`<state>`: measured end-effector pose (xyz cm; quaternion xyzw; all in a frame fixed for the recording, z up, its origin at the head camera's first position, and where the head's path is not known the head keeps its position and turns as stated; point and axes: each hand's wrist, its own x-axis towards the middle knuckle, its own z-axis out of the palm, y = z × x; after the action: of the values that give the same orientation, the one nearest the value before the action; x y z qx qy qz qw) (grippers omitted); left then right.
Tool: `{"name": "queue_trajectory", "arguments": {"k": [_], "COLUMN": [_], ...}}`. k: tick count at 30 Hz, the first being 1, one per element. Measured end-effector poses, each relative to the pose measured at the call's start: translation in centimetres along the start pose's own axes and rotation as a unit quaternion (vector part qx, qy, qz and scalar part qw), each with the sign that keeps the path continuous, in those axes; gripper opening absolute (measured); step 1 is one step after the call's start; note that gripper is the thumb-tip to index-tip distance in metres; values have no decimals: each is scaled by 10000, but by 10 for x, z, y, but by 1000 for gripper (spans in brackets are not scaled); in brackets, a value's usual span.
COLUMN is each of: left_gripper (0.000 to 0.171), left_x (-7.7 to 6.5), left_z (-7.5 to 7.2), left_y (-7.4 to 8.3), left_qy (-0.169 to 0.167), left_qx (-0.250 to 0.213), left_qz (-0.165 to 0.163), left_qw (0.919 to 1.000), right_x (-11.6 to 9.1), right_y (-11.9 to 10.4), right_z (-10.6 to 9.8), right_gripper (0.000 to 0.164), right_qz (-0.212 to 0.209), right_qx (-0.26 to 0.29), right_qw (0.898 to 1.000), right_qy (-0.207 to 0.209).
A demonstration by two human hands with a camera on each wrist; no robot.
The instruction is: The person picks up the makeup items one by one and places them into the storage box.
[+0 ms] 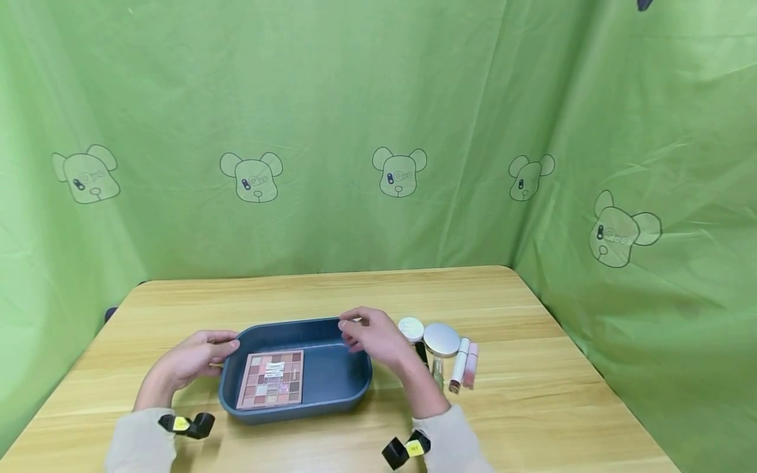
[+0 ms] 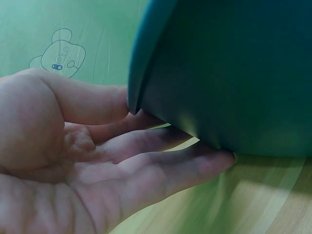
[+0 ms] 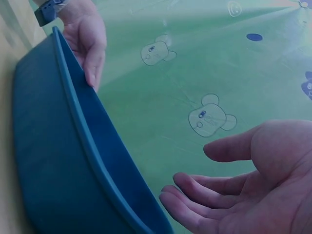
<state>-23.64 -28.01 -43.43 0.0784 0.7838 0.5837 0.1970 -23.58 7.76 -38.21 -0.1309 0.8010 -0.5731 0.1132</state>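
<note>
The dark-blue, rounded-rectangular, plastic-looking tray [image 1: 337, 378] seems light and stiff, best held by its ends: left hand [image 1: 192, 358] pinching one, right hand [image 1: 375, 336] (loosely curved, empty) near the other.

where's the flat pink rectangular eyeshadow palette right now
In the head view, the flat pink rectangular eyeshadow palette lies inside the dark blue rounded-corner tray, in its left half, on the side by the person's left hand.

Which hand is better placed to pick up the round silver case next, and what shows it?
Probably the right hand: it holds nothing and is nearer the round silver case. The left hand grips the left end of the tray.
</note>
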Motion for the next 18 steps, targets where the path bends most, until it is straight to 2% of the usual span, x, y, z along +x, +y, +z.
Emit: {"name": "queue_trajectory", "arguments": {"k": [10,18], "left_gripper": [56,56], "left_x": [0,-1], "left_z": [0,0], "left_y": [1,1], "left_qy": [10,4], "left_qx": [29,11], "left_qz": [-8,-29], "left_qw": [10000,10000], "right_x": [2,-1], "right_y": [6,9], "right_z": [-19,-34], "right_gripper": [42,41], "right_qz": [152,270], "right_qx": [224,10], "right_qw": [9980,9946], "right_qy": [577,1007]}}
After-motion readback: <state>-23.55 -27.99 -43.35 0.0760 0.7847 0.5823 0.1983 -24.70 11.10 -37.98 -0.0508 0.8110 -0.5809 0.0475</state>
